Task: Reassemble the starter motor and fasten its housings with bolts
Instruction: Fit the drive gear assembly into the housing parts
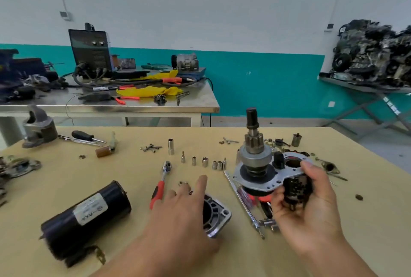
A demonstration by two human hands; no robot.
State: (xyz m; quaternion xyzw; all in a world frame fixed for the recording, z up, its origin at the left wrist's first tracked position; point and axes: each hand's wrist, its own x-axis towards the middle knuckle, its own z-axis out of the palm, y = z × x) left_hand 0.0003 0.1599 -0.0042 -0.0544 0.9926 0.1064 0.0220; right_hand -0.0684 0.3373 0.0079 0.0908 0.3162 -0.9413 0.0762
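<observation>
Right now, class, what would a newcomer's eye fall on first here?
The shaft assembly held upright in the right hand, right of centre, stands out first. Next comes the black motor body lying front left, with the left hand over a grey housing beside it. Small sockets line the middle of the table.

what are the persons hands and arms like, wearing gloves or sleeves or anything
No gloves: the left hand and right hand are both bare. The forearms are bare too, with no sleeves down to the lower edge of the picture. No watch or wristband shows on either wrist.
</observation>
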